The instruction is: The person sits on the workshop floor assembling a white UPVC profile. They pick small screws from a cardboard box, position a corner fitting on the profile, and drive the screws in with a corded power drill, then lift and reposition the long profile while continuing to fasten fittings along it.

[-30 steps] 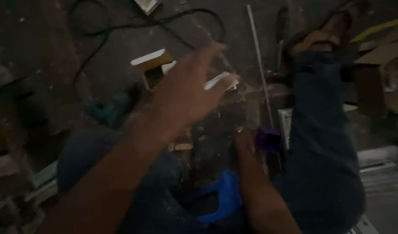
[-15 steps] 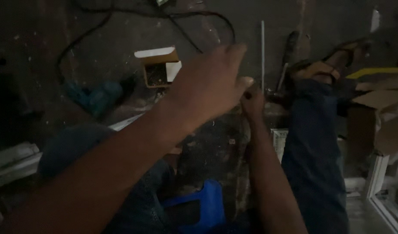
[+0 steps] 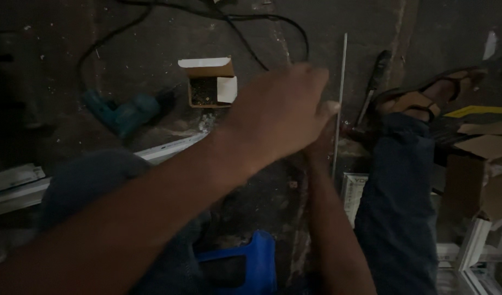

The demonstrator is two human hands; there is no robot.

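Head view: left hand (image 3: 281, 112) covers right hand (image 3: 322, 145); thin grey metal rod (image 3: 340, 98) at three o'clock; finger grip cannot be told.

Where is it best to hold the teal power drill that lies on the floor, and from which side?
Probably by its handle. The teal power drill lies flat on its side on the dark floor, left of the small open cardboard box, with bare floor around it. Come from above and close around the narrower handle, not the thicker body.

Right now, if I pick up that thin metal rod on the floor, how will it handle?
The thin metal rod looks long and slender, so probably light and slightly whippy. Being round, it may roll on the floor. The hands are close beside it.
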